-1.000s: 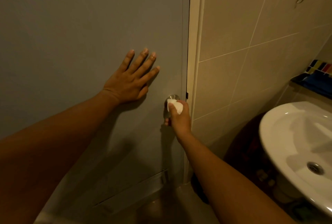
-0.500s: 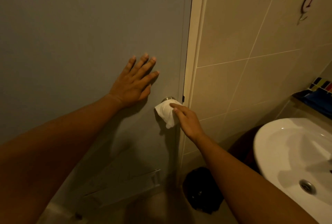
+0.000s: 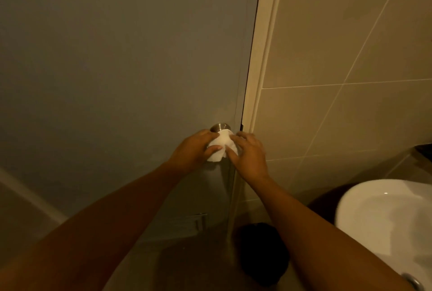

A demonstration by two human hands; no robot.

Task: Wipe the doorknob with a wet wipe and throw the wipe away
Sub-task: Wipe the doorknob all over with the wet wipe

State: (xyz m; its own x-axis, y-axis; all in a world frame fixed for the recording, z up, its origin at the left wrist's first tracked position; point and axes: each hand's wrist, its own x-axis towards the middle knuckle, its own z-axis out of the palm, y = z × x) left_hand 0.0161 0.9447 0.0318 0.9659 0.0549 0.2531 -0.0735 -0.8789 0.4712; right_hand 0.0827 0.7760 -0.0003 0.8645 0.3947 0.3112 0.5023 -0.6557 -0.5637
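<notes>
Head camera looks forward and down, close to the door (image 3: 117, 68) and the sink (image 3: 374, 220).

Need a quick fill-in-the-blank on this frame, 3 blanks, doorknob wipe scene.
1. The white wipe is draped over the metal ____ on the grey door.
2. ____ hands touch the wipe: left hand and right hand.
3. At the lower right edge is a white ____.

Missing words: doorknob; both; sink
</notes>
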